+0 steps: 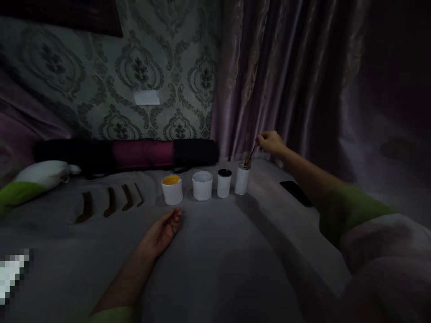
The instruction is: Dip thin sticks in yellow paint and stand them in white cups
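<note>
My right hand pinches the upper end of a thin brown paintbrush, which slants down into the mouth of a narrow white container. What its lower tip touches is hidden inside. My left hand lies on the grey cloth with the palm turned sideways and fingers loosely curled, holding nothing. Just beyond its fingertips stands a white tub with yellow contents. To the right of that are a white tub with pale contents and a smaller white container with a black top.
Several brown, flat tools lie in a row on the left. A black phone-like slab rests beneath my right forearm. Behind are a black and maroon roll, a curtain and a patterned wall. A white-and-green object sits far left.
</note>
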`<state>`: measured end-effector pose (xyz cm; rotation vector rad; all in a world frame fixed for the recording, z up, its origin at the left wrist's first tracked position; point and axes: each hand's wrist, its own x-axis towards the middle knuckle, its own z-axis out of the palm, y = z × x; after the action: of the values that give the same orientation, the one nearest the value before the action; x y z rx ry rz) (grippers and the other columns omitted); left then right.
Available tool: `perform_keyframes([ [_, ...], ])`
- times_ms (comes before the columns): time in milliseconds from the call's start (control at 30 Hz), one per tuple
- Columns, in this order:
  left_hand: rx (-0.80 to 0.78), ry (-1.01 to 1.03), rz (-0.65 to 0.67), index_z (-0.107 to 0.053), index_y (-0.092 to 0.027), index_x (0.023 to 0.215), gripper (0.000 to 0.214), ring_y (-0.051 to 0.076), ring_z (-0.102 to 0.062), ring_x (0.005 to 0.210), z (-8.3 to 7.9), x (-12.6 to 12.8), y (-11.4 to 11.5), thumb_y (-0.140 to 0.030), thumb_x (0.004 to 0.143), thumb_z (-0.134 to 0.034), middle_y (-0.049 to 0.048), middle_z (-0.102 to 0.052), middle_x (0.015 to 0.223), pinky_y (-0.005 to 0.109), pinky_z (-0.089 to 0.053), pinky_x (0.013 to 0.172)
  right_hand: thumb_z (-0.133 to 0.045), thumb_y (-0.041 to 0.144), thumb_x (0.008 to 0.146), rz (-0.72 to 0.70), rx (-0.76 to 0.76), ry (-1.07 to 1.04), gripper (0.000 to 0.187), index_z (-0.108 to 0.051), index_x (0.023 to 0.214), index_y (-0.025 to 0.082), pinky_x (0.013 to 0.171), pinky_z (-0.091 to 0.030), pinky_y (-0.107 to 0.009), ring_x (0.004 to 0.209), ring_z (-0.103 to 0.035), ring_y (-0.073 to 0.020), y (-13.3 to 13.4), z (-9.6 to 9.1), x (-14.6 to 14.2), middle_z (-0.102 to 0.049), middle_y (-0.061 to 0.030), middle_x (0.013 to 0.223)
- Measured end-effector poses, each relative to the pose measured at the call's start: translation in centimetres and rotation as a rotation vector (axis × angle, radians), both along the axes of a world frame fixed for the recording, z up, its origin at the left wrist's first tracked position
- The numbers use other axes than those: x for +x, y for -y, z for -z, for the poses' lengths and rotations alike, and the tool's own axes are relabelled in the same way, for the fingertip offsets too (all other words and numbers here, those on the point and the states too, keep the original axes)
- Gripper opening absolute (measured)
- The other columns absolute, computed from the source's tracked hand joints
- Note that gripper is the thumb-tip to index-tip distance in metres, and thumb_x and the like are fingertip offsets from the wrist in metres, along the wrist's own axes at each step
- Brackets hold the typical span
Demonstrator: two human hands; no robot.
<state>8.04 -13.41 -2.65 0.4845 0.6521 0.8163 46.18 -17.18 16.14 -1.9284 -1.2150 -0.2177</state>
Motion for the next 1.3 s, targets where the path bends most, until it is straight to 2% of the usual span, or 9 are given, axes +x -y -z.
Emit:
perform_keyframes([
  [200,0.004,0.017,0.010,-0.058,-0.007,0.084,0.016,0.007,-0.056,0.052,0.0,0.0,-0.1,-0.004,0.082,-0.042,0.0071,-0.062,0.071,0.016,-0.049,0.046,-0.045,0.020,0.078,-0.022,-0.039,0.037,0.023,-0.063,0.065,0.015,0.051,-0.042,-0.022,0.055,-0.055,-0.0117,-0.5,0.6,-0.4,-0.061,-0.0041,0.059],
  [567,-0.018,-0.005,-0.006,-0.057,-0.007,0.082,0.017,0.007,-0.055,0.051,-0.6,0.2,0.2,-0.004,0.083,-0.040,0.0065,-0.060,0.069,0.016,-0.048,0.046,-0.049,0.022,0.078,-0.020,-0.079,0.021,0.021,-0.063,0.065,0.014,0.049,-0.041,-0.022,0.052,-0.054,-0.0119,-1.3,1.9,0.2,-0.060,-0.0048,0.057],
  [833,-0.010,0.005,0.001,-0.057,-0.006,0.083,0.016,0.006,-0.054,0.052,-0.4,0.1,0.1,-0.005,0.083,-0.041,0.0065,-0.060,0.069,0.016,-0.048,0.048,-0.050,0.024,0.076,-0.023,-0.100,0.023,0.019,-0.064,0.065,0.015,0.048,-0.039,-0.022,0.052,-0.053,-0.0122,-1.3,2.3,-0.1,-0.059,-0.0044,0.057],
  [1067,0.011,0.004,0.003,-0.058,-0.005,0.082,0.016,0.006,-0.054,0.052,-0.1,0.1,0.0,-0.005,0.082,-0.042,0.0069,-0.061,0.070,0.016,-0.048,0.047,-0.052,0.025,0.074,0.051,-0.153,0.046,0.018,-0.067,0.075,0.015,0.052,-0.039,-0.022,0.059,-0.055,-0.0134,-0.7,2.4,-0.9,-0.059,-0.0028,0.059],
  [1300,0.012,-0.006,-0.007,-0.058,-0.004,0.083,0.016,0.007,-0.056,0.054,0.4,0.1,-0.3,-0.004,0.082,-0.042,0.0082,-0.061,0.072,0.017,-0.050,0.050,-0.052,0.027,0.075,0.042,-0.169,-0.048,0.021,-0.067,0.082,0.014,0.053,-0.041,-0.019,0.058,-0.055,-0.0105,-1.0,3.5,0.2,-0.061,-0.0033,0.067],
])
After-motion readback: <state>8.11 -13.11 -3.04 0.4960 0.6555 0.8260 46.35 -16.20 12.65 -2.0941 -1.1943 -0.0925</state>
